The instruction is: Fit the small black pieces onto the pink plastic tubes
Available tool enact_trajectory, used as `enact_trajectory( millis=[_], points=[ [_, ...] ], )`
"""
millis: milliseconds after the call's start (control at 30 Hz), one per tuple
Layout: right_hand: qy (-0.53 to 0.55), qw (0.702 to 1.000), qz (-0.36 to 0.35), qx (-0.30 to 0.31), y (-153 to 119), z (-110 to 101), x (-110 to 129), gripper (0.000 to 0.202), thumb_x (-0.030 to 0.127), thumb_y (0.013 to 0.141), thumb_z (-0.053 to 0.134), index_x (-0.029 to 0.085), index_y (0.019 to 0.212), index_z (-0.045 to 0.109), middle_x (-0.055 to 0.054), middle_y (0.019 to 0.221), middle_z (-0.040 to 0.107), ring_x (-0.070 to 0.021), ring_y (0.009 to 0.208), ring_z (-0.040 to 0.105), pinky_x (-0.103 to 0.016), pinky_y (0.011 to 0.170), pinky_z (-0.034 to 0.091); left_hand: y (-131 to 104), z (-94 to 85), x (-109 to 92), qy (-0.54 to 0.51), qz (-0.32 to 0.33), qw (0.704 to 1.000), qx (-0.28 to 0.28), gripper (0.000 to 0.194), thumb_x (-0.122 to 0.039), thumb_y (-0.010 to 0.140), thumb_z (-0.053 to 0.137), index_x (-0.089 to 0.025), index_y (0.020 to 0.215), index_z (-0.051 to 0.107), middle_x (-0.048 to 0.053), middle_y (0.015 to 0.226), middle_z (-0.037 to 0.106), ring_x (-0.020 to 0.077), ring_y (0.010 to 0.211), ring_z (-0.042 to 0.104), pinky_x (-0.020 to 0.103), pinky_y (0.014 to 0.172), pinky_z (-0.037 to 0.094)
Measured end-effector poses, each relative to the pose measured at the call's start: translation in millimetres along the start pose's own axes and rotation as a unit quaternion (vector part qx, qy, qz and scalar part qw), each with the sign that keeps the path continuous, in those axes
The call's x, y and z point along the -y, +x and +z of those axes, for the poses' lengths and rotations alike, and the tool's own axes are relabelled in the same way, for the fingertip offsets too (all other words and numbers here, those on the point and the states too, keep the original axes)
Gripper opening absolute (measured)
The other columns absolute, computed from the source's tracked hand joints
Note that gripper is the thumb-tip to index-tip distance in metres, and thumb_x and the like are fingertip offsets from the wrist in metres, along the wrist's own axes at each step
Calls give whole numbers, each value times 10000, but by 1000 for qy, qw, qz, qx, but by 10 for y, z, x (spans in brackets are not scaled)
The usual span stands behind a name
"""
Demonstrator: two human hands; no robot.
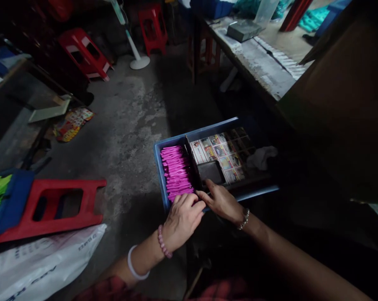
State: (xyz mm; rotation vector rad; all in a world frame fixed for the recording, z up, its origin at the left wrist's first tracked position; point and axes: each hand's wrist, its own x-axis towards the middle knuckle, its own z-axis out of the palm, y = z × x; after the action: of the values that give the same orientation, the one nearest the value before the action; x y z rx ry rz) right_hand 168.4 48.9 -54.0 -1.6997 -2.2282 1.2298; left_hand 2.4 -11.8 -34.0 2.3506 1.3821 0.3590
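Slim, bright-pink pieces, apparently plastic (177,171), are seen packed in a column in the left compartment of a blue rectangular plastic tray (157,167), center of frame. Each long axis is laid roughly left-right, tilted slightly; the column is run from upper to lower in frame. The stack is placed directly above and a bit left of the bare left hand (183,219), whose fingertips are set at its lower end; the left hand is the nearer one. Left fingers are curled, bunched together; whether a piece is gripped cannot be told, undersides hidden. The bare right hand (223,202) is held just right of it, at the lower end of a thin dark divider (191,156), thumb and forefinger slightly parted; any hold cannot be told. Fingertips of both hands are brought close together; contact unclear.

Right compartment is lined with a printed paper sheet (228,150); a black shallow rectangular box (211,172) is set on it beside the divider, a crumpled white cloth (261,158) at the right. At lower left, a red plastic stool (94,200) and a white printed sack (57,263) are seen.
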Motion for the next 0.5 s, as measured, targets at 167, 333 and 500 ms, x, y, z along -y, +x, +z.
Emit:
enact_trajectory(
  millis=[167, 333, 500],
  points=[
    [-3, 1000, 13, 1, 6, -34, 12, 266, 403, 1006, 534, 143, 1052, 567, -66, 751, 708, -213, 716, 685, -270, 583, 324, 25, 60, 41, -19, 13, 1000, -21, 222, -62, 957, 478, -157, 901, 671, 71, 824, 661, 246, 813, 618, 396, 752, 497],
    [-3, 1000, 27, 8, 13, -77, 34, 261, 381, 1008, 535, 133, 1073, 581, -115, 874, 744, -242, 838, 711, -276, 631, 351, -86, -173, 274, -75, -17, 995, -57, 158, -80, 939, 536, -185, 913, 652, 33, 856, 704, 183, 819, 665, 313, 776, 523],
    [4, 999, 43, 7, 29, -43, 59, 283, 320, 1026, 492, 104, 1207, 525, -142, 931, 754, -254, 869, 722, -279, 650, 378, -222, -383, 572, -96, -67, 991, -60, 126, -95, 915, 577, -196, 881, 645, -8, 796, 707, 135, 712, 678, 239, 676, 525]
  ],
)
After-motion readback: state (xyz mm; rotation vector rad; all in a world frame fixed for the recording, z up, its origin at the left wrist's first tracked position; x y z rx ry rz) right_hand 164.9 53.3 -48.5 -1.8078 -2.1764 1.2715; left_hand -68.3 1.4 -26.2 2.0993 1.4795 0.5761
